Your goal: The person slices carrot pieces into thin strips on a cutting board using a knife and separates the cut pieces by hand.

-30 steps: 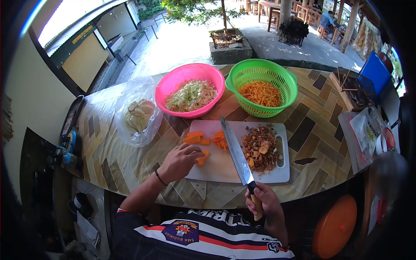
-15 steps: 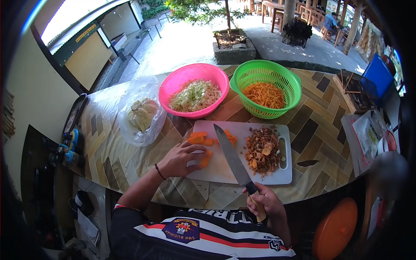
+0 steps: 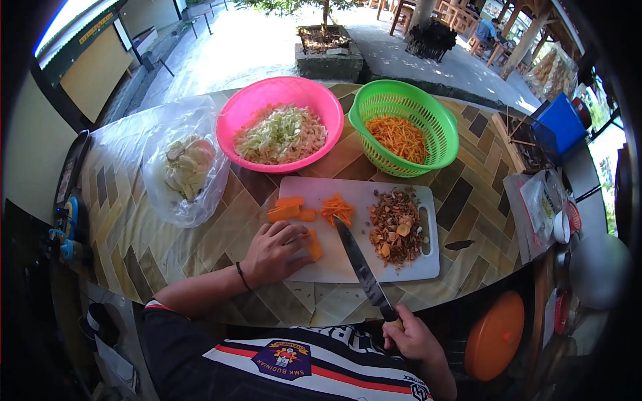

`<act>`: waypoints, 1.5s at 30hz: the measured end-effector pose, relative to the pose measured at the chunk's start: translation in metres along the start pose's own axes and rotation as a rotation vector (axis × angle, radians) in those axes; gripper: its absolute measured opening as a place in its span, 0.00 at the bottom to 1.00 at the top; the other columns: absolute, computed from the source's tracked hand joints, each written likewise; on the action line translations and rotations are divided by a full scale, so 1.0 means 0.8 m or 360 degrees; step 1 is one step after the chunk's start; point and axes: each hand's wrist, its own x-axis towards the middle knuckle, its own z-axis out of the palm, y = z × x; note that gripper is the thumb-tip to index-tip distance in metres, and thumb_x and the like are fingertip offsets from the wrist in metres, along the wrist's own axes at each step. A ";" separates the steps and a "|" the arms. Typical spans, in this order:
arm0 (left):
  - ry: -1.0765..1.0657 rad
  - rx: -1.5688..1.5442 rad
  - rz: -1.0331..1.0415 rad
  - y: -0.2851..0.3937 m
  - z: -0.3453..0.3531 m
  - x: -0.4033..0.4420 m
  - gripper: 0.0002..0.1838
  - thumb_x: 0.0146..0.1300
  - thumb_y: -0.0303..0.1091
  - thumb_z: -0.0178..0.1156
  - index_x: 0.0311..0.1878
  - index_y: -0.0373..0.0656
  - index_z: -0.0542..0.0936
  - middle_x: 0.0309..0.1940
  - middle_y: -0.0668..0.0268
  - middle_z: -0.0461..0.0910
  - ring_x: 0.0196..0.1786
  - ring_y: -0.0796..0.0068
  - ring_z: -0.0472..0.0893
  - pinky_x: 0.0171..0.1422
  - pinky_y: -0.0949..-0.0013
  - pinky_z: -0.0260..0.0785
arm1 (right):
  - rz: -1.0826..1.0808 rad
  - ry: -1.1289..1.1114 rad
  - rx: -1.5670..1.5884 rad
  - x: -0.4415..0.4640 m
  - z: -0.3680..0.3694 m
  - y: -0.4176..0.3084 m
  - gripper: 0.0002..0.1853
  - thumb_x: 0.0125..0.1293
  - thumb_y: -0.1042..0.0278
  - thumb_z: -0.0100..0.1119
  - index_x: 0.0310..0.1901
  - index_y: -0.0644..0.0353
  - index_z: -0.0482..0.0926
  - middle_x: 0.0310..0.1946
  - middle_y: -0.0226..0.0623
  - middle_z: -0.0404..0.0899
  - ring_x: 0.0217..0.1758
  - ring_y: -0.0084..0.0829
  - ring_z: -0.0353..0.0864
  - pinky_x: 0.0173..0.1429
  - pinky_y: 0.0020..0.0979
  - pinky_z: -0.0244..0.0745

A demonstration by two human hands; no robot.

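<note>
My right hand point(image 3: 412, 332) is closed round the handle of a kitchen knife point(image 3: 363, 269), whose tip reaches a small pile of carrot strips point(image 3: 336, 208) on the white cutting board point(image 3: 328, 267). My left hand point(image 3: 275, 254) rests at the board's left side, fingers bent and pressed on a carrot slice point(image 3: 312, 245). Just beyond those fingers lie several more carrot pieces point(image 3: 286, 210). Carrot peelings and trimmings point(image 3: 397, 227) are heaped on the right part of the board.
Behind the board stand a pink bowl point(image 3: 227, 127) of shredded cabbage and a green colander point(image 3: 445, 134) of carrot strips. A clear plastic bag point(image 3: 190, 210) with cabbage lies at left. At right are a wooden tray point(image 3: 511, 144) and an orange lid point(image 3: 495, 335).
The knife tip has moved down the board to the near edge of the carrot strips, and my right hand has come lower. The camera view has shifted, too.
</note>
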 end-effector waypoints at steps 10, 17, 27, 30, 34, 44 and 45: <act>0.0008 -0.0149 -0.0046 -0.005 0.008 -0.006 0.19 0.51 0.39 0.73 0.47 0.49 0.84 0.53 0.71 0.79 0.52 0.68 0.77 0.52 0.62 0.69 | 0.0258 0.0348 -0.0822 -0.025 0.036 -0.057 0.12 0.75 0.63 0.50 0.47 0.65 0.75 0.18 0.39 0.75 0.22 0.32 0.81 0.30 0.32 0.73; 0.0074 -0.0164 -0.0026 -0.006 0.008 -0.002 0.18 0.51 0.36 0.69 0.45 0.40 0.82 0.51 0.67 0.77 0.50 0.71 0.75 0.45 0.66 0.68 | 0.0326 0.0318 -0.1016 -0.001 0.045 -0.088 0.13 0.75 0.62 0.50 0.46 0.65 0.75 0.22 0.43 0.79 0.26 0.42 0.84 0.32 0.36 0.75; 0.0015 -0.0089 -0.0053 -0.005 0.006 -0.001 0.19 0.51 0.37 0.68 0.46 0.41 0.83 0.50 0.68 0.77 0.48 0.72 0.74 0.41 0.67 0.64 | 0.0348 0.0292 -0.1075 0.001 0.047 -0.095 0.13 0.74 0.62 0.52 0.48 0.64 0.75 0.27 0.49 0.80 0.31 0.54 0.83 0.34 0.39 0.76; -0.0015 -0.0074 -0.0061 -0.004 0.004 -0.001 0.19 0.51 0.37 0.68 0.46 0.41 0.83 0.51 0.69 0.77 0.47 0.72 0.74 0.41 0.67 0.64 | 0.0321 0.0297 -0.1127 -0.002 0.047 -0.091 0.13 0.74 0.62 0.52 0.48 0.64 0.74 0.27 0.49 0.79 0.31 0.54 0.83 0.34 0.39 0.76; -0.0021 -0.0044 -0.0057 -0.003 0.004 -0.001 0.19 0.52 0.38 0.68 0.47 0.41 0.83 0.51 0.68 0.76 0.47 0.72 0.74 0.40 0.67 0.63 | 0.0304 0.0315 -0.1074 -0.003 0.051 -0.097 0.13 0.74 0.62 0.51 0.48 0.64 0.74 0.26 0.49 0.79 0.30 0.54 0.82 0.34 0.39 0.76; -0.0029 -0.0009 -0.0039 -0.001 0.003 -0.002 0.19 0.52 0.38 0.68 0.47 0.42 0.83 0.53 0.68 0.76 0.48 0.72 0.74 0.40 0.67 0.62 | 0.0297 0.0301 -0.1166 0.000 0.061 -0.100 0.11 0.74 0.63 0.51 0.47 0.63 0.72 0.24 0.52 0.78 0.29 0.59 0.80 0.31 0.45 0.74; -0.0022 -0.0003 -0.0037 -0.001 0.004 -0.002 0.18 0.52 0.38 0.68 0.47 0.41 0.83 0.53 0.68 0.76 0.48 0.72 0.74 0.40 0.67 0.62 | 0.0315 0.0290 -0.1186 0.000 0.061 -0.102 0.11 0.74 0.63 0.51 0.46 0.63 0.72 0.23 0.52 0.77 0.28 0.59 0.79 0.30 0.46 0.74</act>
